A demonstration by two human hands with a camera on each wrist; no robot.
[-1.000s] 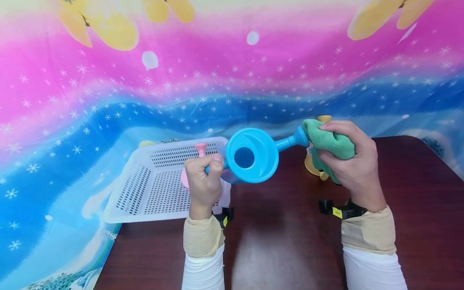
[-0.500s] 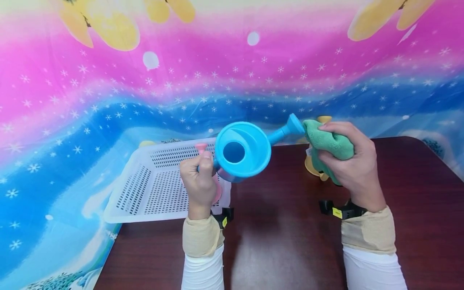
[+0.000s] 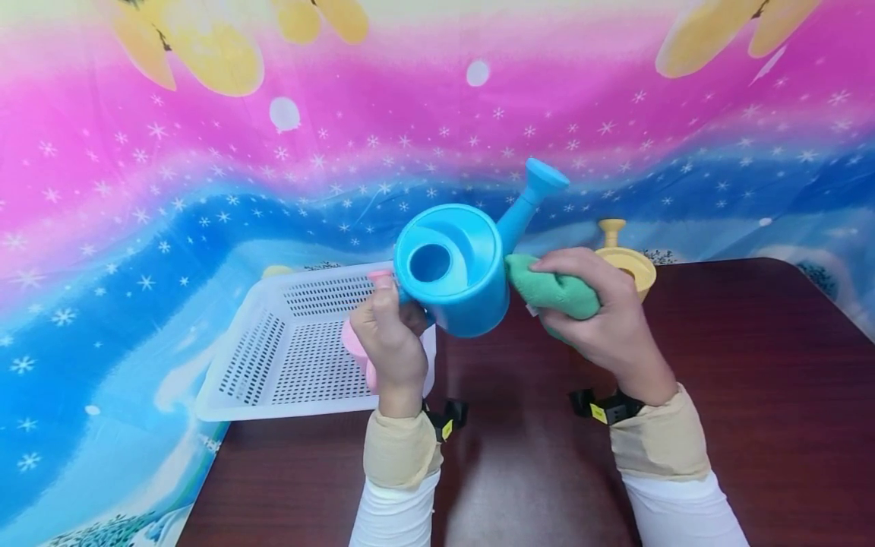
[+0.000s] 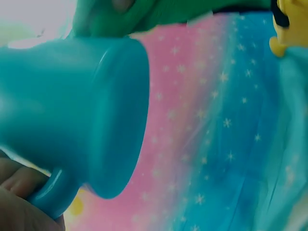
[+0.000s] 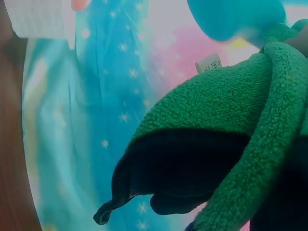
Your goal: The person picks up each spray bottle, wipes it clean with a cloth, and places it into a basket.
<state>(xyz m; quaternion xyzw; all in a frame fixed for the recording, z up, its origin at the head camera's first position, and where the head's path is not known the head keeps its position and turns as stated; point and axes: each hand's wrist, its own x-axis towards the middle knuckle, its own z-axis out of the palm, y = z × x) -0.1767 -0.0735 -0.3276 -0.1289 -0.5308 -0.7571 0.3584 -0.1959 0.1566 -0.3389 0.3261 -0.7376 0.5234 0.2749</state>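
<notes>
My left hand (image 3: 393, 334) grips the handle of a blue watering can (image 3: 472, 300), held up above the table with its spout pointing up and to the right. In the left wrist view the can's side and base fill the left part, and fingers (image 4: 24, 183) curl round the handle. My right hand (image 3: 608, 311) holds a bunched green cloth (image 3: 554, 292), its tip right at the can's right side below the spout. A small white tag (image 5: 208, 63) and a dark underside of the cloth show in the right wrist view.
A white perforated basket (image 3: 232, 410) stands on the left of the dark wooden table (image 3: 533, 471), with a pink watering can (image 3: 354, 342) in it, partly hidden by my left hand. Behind my right hand stands a yellow watering can (image 3: 636, 266). A patterned cloth backdrop (image 3: 437, 114) hangs behind.
The blue can has tilted so its spout points higher. My right hand with the green cloth has moved left, from the spout's end to the can's side, uncovering the yellow can.
</notes>
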